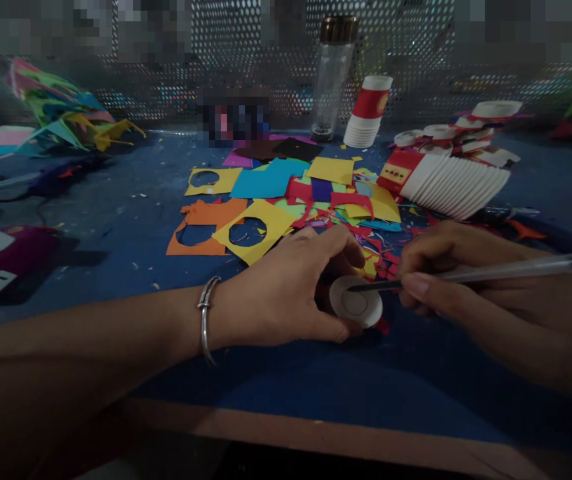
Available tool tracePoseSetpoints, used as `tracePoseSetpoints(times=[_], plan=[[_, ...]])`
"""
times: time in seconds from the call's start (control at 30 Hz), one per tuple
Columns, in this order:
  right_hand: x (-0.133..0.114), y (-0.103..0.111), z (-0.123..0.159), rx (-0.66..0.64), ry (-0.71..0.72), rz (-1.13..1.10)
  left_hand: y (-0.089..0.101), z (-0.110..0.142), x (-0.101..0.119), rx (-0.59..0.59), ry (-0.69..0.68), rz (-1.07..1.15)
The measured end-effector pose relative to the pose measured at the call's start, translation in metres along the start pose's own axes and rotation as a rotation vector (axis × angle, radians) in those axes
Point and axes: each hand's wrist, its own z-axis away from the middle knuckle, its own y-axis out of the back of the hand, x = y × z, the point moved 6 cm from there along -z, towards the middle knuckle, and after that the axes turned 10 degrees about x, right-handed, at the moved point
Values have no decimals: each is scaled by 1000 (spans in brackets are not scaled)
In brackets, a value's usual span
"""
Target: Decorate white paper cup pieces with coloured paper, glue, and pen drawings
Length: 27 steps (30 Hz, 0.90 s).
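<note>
Head cam, left hand: thumb and fingers (291, 287) curled around the rim of a small white disc, pretty snug grip.
Right hand: fingers pinched together (419, 283) on a clear-barreled pen (511, 270), dark tip down on the disc's face.
White disc: (359, 307) between the two hands, over the blue table (291, 380) near its front edge; has a thin circle drawn on it, red bit poking out underneath.
Paper: yellow sheet (279, 217) with a round hole, just beyond the left hand, overlapping an orange one (223, 211).
Cups: long stack (459, 183) lying on its side beyond the right hand; shorter stack (370, 110) stands farther back, beside a clear bottle (329, 87).
</note>
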Motion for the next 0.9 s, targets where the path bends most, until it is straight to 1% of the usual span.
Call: tracePoseSetpoints(times=[0.2, 0.57, 0.77, 0.9], plan=[[-1, 1, -1, 9, 9, -5, 0, 0, -1, 1, 24, 25], [-1, -2, 1, -35, 7, 18, -1, 0, -3, -12, 17, 69], [0, -6, 3, -59, 33, 54, -1, -1, -2, -15, 16, 66], [2, -7, 6, -76, 21, 46, -1, -1, -1, -8, 13, 57]])
